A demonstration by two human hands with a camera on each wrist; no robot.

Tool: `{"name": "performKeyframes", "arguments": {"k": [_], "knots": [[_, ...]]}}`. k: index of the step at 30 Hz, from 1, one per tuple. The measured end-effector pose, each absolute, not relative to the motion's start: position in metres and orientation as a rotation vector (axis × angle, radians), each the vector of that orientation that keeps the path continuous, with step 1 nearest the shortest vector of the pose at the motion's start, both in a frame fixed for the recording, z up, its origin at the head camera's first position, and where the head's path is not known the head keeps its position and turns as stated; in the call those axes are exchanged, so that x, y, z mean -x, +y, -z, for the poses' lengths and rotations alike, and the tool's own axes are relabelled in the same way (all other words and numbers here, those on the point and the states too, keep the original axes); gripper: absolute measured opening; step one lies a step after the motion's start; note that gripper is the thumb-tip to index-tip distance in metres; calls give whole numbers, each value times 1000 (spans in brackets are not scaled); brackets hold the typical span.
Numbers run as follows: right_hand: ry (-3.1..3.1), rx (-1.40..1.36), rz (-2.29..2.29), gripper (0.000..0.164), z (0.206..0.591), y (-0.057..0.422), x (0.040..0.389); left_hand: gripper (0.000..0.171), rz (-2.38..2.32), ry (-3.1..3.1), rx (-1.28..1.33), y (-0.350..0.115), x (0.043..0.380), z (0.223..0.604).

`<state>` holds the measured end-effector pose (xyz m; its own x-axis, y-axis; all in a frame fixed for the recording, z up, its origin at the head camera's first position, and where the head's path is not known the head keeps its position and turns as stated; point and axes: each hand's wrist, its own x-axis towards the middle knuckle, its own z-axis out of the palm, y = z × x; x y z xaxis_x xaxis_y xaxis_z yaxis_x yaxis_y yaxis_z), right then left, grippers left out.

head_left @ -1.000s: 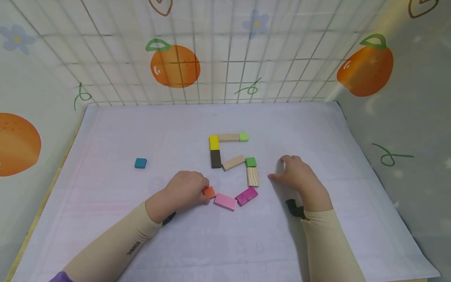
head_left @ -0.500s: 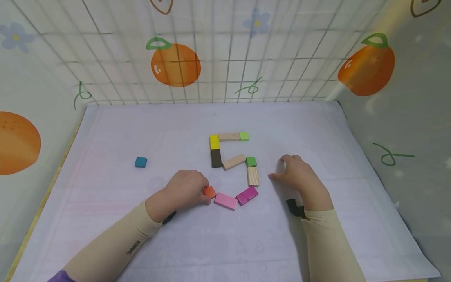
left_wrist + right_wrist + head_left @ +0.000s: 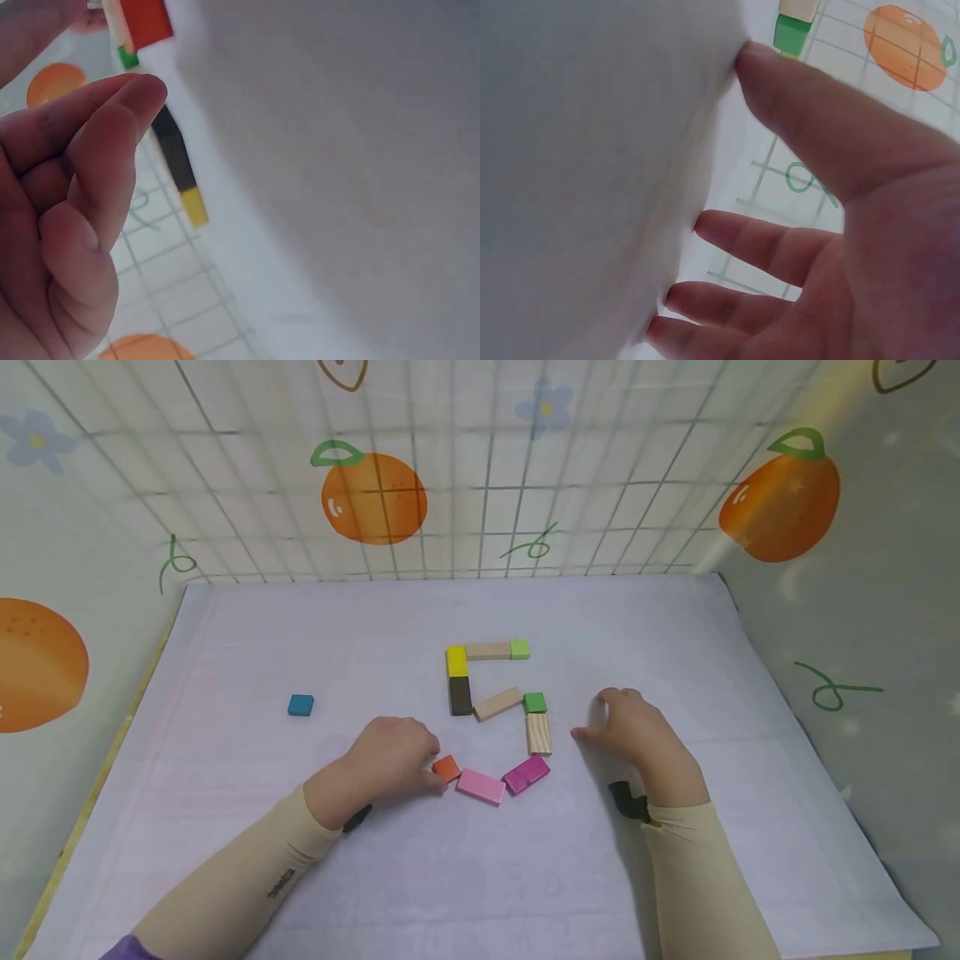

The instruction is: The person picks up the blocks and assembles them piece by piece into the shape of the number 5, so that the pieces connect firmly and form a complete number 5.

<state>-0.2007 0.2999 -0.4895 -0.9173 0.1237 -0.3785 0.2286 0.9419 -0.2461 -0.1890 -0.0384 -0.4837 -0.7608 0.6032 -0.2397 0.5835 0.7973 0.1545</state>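
Observation:
My left hand [image 3: 390,762] is beside a small orange block [image 3: 447,768], thumb and fingers spread apart around its left end. In the left wrist view the orange block [image 3: 148,22] sits past the fingertips with a gap. Right of it lie a pink block [image 3: 481,786] and a magenta block [image 3: 527,774]. A striped wood block [image 3: 538,734], green block [image 3: 535,702] and slanted plain wood block [image 3: 498,703] continue the line up to a black block [image 3: 460,696]. My right hand [image 3: 645,739] rests its fingertips on the cloth, holding nothing.
Above the black block is a yellow block [image 3: 457,662], then a plain wood block [image 3: 488,651] and a light green block [image 3: 520,649]. A teal block [image 3: 301,705] lies alone at the left. A wire grid [image 3: 480,493] behind patterned sheeting closes the back.
My left hand has let go of the orange block and drawn slightly left and back from it. The right hand has stayed in place, and the blocks lie as before.

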Motion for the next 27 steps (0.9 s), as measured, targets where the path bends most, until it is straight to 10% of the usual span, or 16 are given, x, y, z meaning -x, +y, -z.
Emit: {"name": "performKeyframes", "arguments": {"k": [15,27], "knots": [[2804,136,596,78,462,271,201,41,-114,2919,-51,-174,237,478],[2804,281,626,52,484,261,206,41,-283,2858,-273,-152,231,496]]}}
